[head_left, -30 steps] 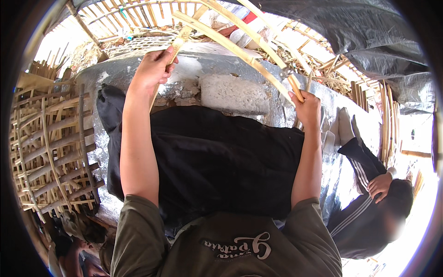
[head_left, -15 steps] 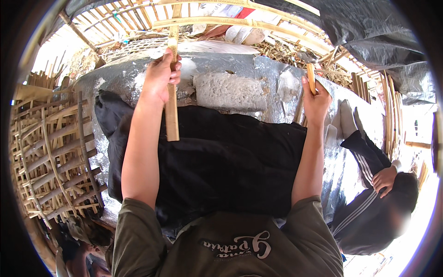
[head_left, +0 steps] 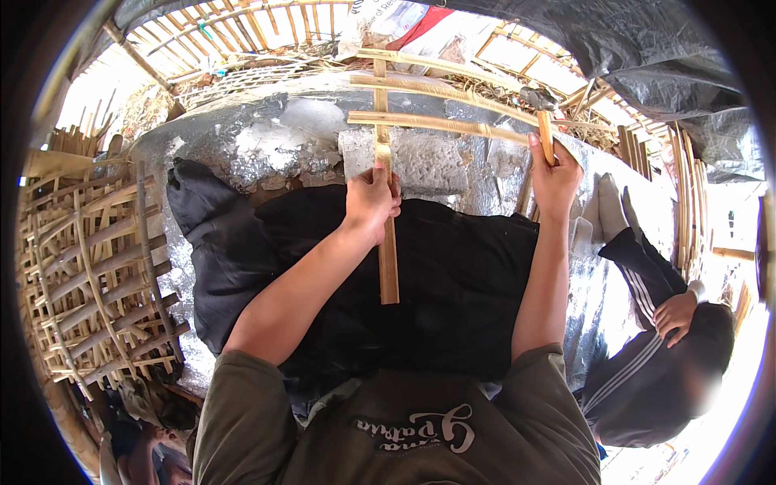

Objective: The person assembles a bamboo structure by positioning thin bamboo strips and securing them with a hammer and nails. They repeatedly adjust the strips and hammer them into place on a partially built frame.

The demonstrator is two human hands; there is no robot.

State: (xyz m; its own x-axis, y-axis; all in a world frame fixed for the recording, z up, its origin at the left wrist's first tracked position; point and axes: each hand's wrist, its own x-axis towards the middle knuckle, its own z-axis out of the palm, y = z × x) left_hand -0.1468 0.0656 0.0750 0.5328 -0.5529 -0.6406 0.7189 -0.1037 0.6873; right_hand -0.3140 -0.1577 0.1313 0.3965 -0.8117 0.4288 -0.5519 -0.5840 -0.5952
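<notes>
My left hand is closed around an upright bamboo strip, whose lower end hangs over black cloth spread in front of me. Several thinner bamboo slats cross that strip near its top and run off to the right, past the hammer. In my right hand is a hammer, gripped by its light wooden handle with the dark head up. Behind the strip and slats lies a rough grey block, partly covered by them.
A stack of woven bamboo lattices stands at the left. Silvery sheeting covers the surface around the block. To the right sits a person in dark striped trousers, a hand on the knee. Dark plastic sheeting hangs at the upper right.
My left hand has moved right and nearer to me, carrying the bamboo strip and its crossing slats over the block. The right hand with the hammer has hardly moved.
</notes>
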